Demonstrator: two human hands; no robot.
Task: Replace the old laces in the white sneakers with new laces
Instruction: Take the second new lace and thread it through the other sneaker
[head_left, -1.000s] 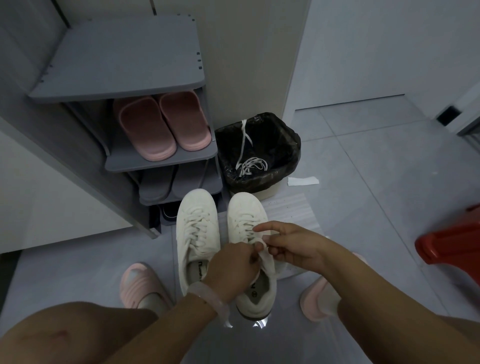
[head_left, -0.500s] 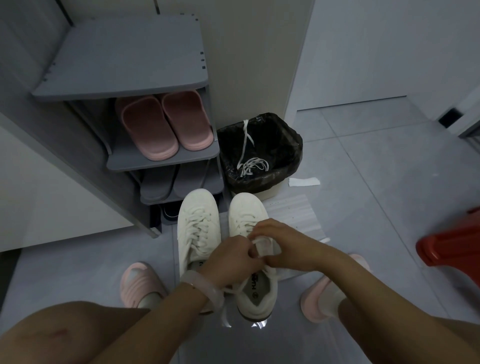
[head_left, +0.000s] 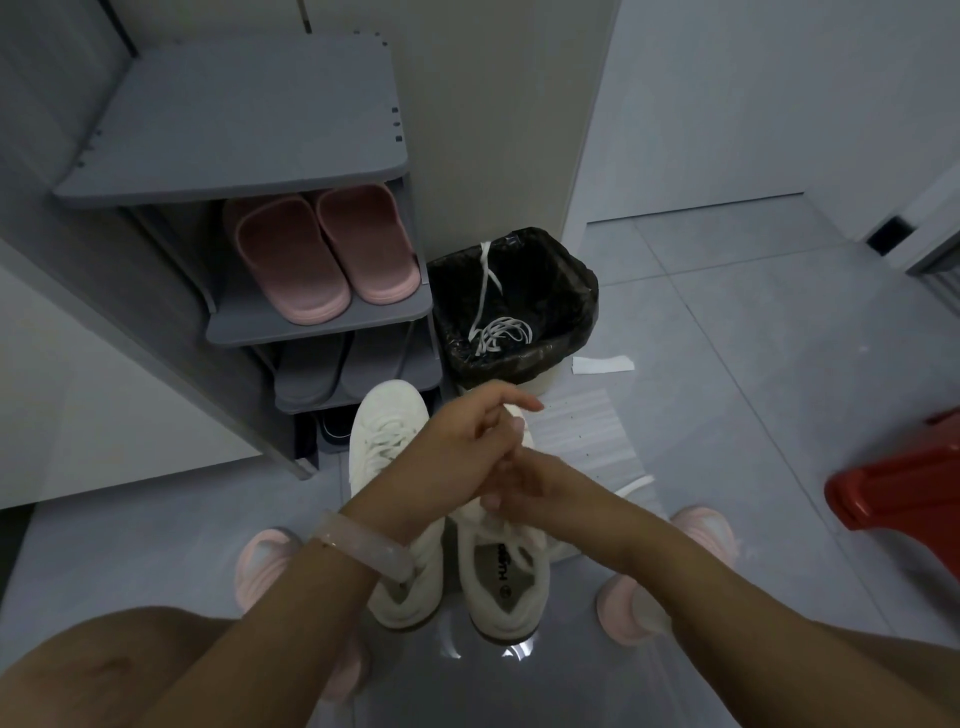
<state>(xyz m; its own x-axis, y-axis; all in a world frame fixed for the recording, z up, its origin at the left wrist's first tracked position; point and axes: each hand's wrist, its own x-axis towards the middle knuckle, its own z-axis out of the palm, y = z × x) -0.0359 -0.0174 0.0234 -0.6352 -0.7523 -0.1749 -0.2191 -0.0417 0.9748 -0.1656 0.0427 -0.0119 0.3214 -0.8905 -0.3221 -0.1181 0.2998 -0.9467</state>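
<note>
Left hand (head_left: 462, 457): over right sneaker (head_left: 506, 582), fingers curled, apparently pinching a lace.
Right hand (head_left: 530, 483): touching left hand; grip cannot be told.
Bin (head_left: 561, 291): holds old laces (head_left: 501, 330).

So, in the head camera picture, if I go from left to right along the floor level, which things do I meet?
Grey shoe rack → left white sneaker → right white sneaker → red plastic thing at the right edge.
</note>
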